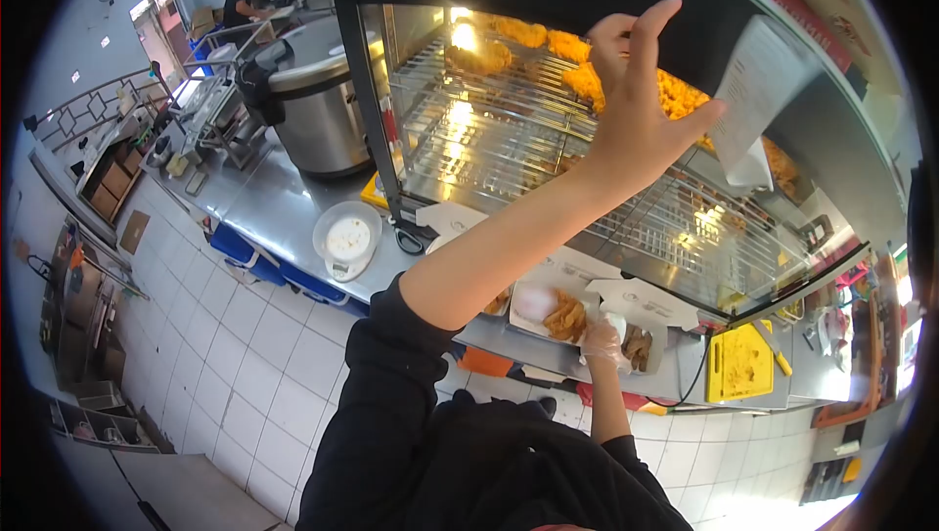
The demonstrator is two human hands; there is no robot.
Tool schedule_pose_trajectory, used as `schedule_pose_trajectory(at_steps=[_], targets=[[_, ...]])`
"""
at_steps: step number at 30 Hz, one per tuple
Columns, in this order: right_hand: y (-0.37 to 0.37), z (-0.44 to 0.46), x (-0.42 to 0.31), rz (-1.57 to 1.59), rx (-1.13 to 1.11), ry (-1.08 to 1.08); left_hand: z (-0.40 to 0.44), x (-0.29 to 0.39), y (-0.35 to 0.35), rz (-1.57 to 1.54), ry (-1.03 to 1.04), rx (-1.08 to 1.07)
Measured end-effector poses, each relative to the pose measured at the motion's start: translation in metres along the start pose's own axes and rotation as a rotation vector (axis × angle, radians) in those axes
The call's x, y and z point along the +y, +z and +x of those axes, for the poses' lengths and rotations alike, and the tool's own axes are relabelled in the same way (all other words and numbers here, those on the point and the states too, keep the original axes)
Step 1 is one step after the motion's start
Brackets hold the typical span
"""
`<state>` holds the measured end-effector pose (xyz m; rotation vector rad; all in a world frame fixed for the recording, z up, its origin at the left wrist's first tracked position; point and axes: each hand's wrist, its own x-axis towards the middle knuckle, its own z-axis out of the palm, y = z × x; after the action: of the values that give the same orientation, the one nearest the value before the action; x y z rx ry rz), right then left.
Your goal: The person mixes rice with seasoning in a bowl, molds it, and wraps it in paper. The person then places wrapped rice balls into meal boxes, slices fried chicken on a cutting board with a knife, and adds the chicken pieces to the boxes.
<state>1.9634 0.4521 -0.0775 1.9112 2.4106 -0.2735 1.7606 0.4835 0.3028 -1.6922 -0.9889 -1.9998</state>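
Note:
My left hand (636, 91) is raised in front of the glass warming cabinet (357, 91), bare, with fingers spread and nothing in them. Just right of its thumb hangs a white printed paper slip (758, 91); hand and slip look apart. Low at the counter, my right hand (601, 343) wears a clear plastic glove and is at the right-hand open takeaway box (653, 304). That box holds something white beside dark brown strips of food (638, 347). The gloved fingers are too unclear to read. Left of it, another box holds white food and golden fried pieces (565, 318).
Fried food (682, 96) lies on the cabinet's wire racks. To the left stand a kitchen scale (348, 240), scissors (409, 240) and a large steel cooker (318, 110). A yellow cutting board (740, 363) with a knife (776, 345) sits right. Another person (243, 1) works far back.

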Motion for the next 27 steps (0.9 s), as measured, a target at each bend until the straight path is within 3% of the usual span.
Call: schedule_pose_trajectory(at_steps=[2, 3, 5, 6, 7, 9, 11, 13, 14, 17, 18, 19, 25, 27], targets=[[-0.003, 0.001, 0.000, 0.117, -0.040, 0.047, 0.002, 0.001, 0.010, -0.443, -0.121, -0.061], [0.001, 0.001, 0.005, 0.150, -0.058, 0.061, 0.002, 0.000, 0.010, -0.434, -0.136, -0.052], [0.023, 0.009, 0.017, -0.067, 0.078, -0.145, 0.005, 0.001, 0.005, -0.808, -0.422, -0.199], [0.028, 0.009, 0.021, -0.070, 0.069, -0.153, 0.002, 0.002, 0.000, -0.846, -0.489, -0.245], [0.023, 0.006, 0.020, -0.060, 0.068, -0.140, -0.006, 0.000, -0.003, -0.841, -0.494, -0.241], [0.016, 0.007, 0.007, -0.037, 0.068, -0.115, -0.032, -0.011, -0.005, -0.420, -0.056, -0.318], [0.028, 0.009, 0.017, -0.050, 0.074, -0.118, -0.074, 0.001, -0.015, -0.282, -0.088, -0.391], [0.046, 0.011, 0.034, -0.103, 0.092, -0.141, -0.150, 0.005, -0.028, -0.292, -0.075, -0.679], [0.044, 0.011, 0.033, -0.105, 0.090, -0.139, -0.195, 0.014, -0.036, -0.320, -0.215, -0.868], [0.025, 0.009, 0.020, -0.063, 0.067, -0.109, -0.333, 0.047, -0.049, -0.417, -0.293, -1.021], [0.021, 0.008, 0.016, -0.055, 0.060, -0.104, -0.362, 0.060, -0.046, -0.308, -0.270, -1.027], [0.019, 0.008, 0.014, -0.045, 0.050, -0.097, -0.378, 0.069, -0.041, -0.198, -0.245, -1.034], [0.022, -0.008, 0.018, -0.019, 0.024, -0.093, -0.336, 0.063, 0.017, -0.391, -0.318, -1.161], [0.024, -0.008, 0.021, -0.008, 0.018, -0.093, -0.346, 0.077, 0.044, -0.371, -0.209, -1.163]])
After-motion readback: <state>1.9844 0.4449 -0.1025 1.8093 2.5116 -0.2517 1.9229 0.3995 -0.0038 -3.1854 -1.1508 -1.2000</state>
